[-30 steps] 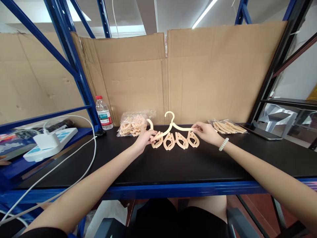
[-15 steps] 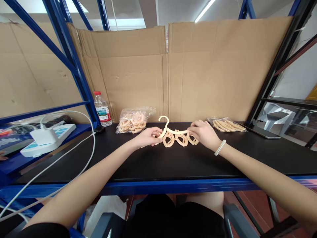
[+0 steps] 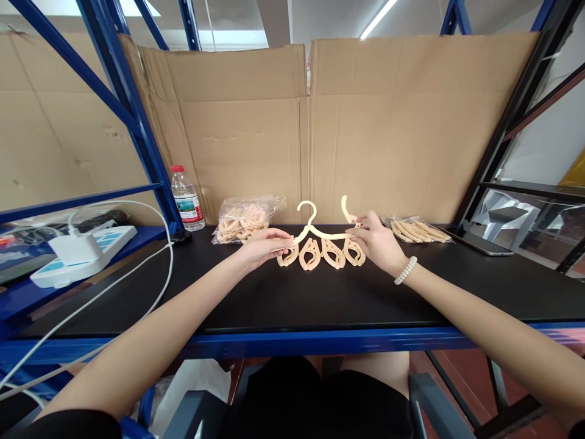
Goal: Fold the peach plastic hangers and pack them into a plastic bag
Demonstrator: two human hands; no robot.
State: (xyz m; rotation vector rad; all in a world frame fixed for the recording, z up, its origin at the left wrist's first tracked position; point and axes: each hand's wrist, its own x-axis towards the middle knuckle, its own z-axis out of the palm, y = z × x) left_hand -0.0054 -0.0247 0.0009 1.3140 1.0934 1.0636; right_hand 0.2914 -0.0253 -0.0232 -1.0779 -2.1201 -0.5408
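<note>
The hanger [image 3: 310, 227], pinched at both sides in the grip of the left hand [image 3: 265, 245] and right hand [image 3: 376, 242], appears light, stiff, smooth, best held there.

The scene is lit brightly by a long white tube lamp [image 3: 378, 19] above the tall brown cardboard panel [image 3: 411, 128]; right of this panel, a black metal post [image 3: 512, 122] is distorted.

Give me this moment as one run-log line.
left hand: holds hanger, left side | right hand: holds hanger, right side | end piece: points up by right hand | clips: four, below hanger
</note>
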